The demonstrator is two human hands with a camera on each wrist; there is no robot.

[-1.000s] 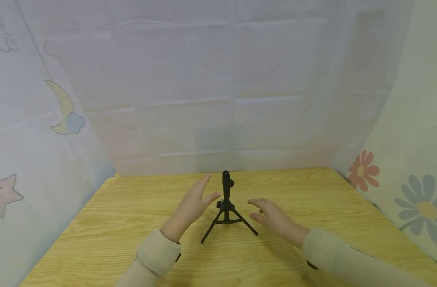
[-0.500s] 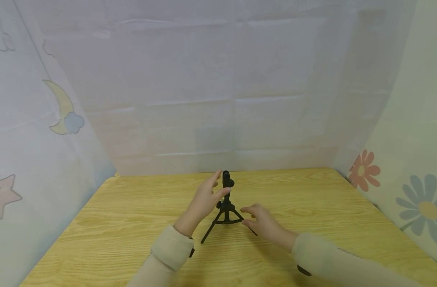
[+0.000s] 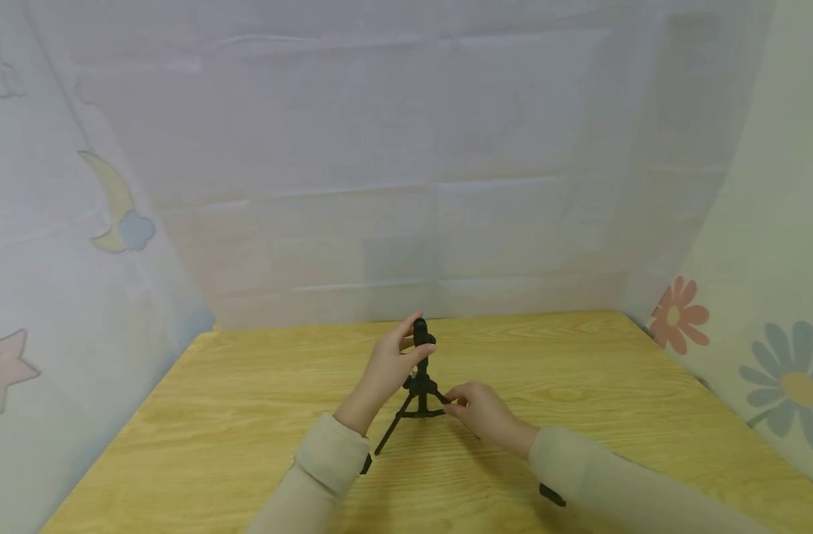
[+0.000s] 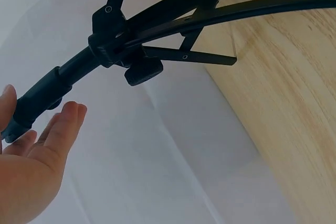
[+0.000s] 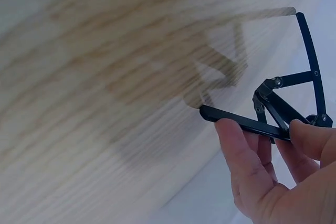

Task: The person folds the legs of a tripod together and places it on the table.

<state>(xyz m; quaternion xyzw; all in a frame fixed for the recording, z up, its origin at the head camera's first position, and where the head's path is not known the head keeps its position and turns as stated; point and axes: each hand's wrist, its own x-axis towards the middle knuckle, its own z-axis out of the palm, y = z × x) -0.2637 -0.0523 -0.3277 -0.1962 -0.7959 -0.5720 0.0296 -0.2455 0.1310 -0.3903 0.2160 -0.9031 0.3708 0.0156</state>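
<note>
A small black tripod [image 3: 423, 402] stands on the table with its legs spread. My left hand [image 3: 388, 363] holds the upper end of its post, thumb on the near side and fingers behind. In the left wrist view the post [image 4: 47, 90] runs between thumb and fingers, and a dark knob [image 4: 144, 72] sticks out below the hub. Lower down, my right hand [image 3: 492, 417] pinches the right leg. The right wrist view shows that leg [image 5: 226, 115] between thumb and fingers, its tip poking out past them. Part of the leg is hidden behind the hand.
The tripod is on a yellowish wood-grain table [image 3: 246, 393]. A pale creased sheet [image 3: 393, 163] hangs behind the table's far edge. Printed sheets flank it, with a moon [image 3: 116, 193] on the left and flowers [image 3: 676, 315] on the right.
Both hands have come in to the tripod from either side. The left hand has closed round the post top, the right has taken hold of the right leg. The tripod stays in place.
</note>
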